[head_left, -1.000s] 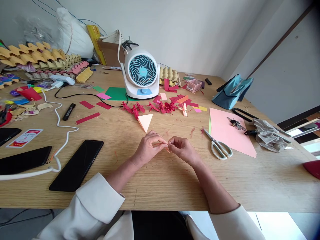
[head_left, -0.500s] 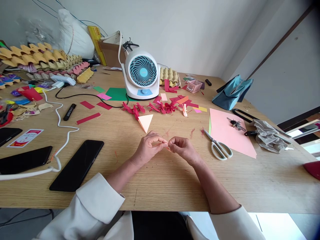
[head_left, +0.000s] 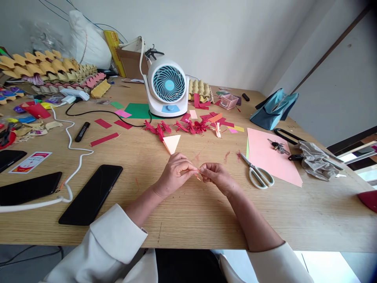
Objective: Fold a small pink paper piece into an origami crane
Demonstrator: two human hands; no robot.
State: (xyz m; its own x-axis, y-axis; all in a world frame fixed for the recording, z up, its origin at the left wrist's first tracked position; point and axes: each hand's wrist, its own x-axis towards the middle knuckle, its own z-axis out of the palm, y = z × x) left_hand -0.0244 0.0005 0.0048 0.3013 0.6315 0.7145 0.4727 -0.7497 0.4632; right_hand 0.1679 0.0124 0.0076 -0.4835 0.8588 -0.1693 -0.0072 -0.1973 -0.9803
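Note:
Fingertips of my left hand (head_left: 177,173) and my right hand (head_left: 216,177) meet over the middle of the table, both pinched on a small piece of orange paper (head_left: 198,177). Most of that paper is hidden by the fingers; only a thin end shows below them. Just beyond my left hand lies a folded pale peach paper (head_left: 172,143). Behind it runs a row of twisted red paper pieces (head_left: 191,126), with a pale twisted paper piece (head_left: 217,130) at its right. White-handled scissors (head_left: 259,175) rest to the right of my right hand.
A white fan (head_left: 168,86) stands at the back. Pink paper sheets (head_left: 272,157) with keys (head_left: 279,147) lie at right, near a blue bag (head_left: 273,110). At left are a black phone (head_left: 91,194), a marker (head_left: 82,132), a white cable (head_left: 81,157) and egg trays (head_left: 44,67).
My right fingers have shifted slightly at the pinch, and a thin end of the orange paper now shows more below the fingertips. Everything else on the table stays in place.

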